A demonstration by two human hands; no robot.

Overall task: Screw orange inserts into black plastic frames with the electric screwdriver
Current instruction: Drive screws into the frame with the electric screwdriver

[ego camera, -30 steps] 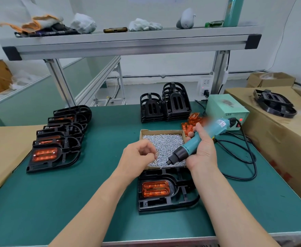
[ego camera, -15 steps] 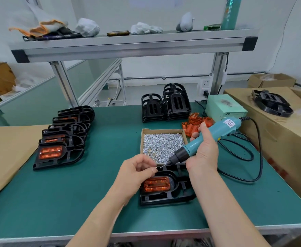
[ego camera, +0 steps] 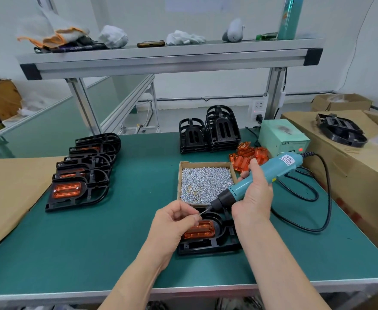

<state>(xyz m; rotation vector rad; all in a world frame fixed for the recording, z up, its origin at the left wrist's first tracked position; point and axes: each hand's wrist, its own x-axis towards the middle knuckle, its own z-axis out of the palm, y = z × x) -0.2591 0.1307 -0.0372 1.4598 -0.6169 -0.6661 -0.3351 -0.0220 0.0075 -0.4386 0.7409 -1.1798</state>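
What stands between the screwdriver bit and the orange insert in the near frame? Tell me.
Only the left hand, whose fingers pinch a screw at the tip of the screwdriver, above the orange insert. Nothing else visible lies between.

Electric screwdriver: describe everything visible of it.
The electric screwdriver has a teal, plastic-looking body with a white label near the rear, a black collar and a thin metal bit. The right hand grips its middle, holding it tilted, bit pointing down-left over the black frame. The left hand pinches a small screw at the bit's tip. A black cable runs from its rear end.
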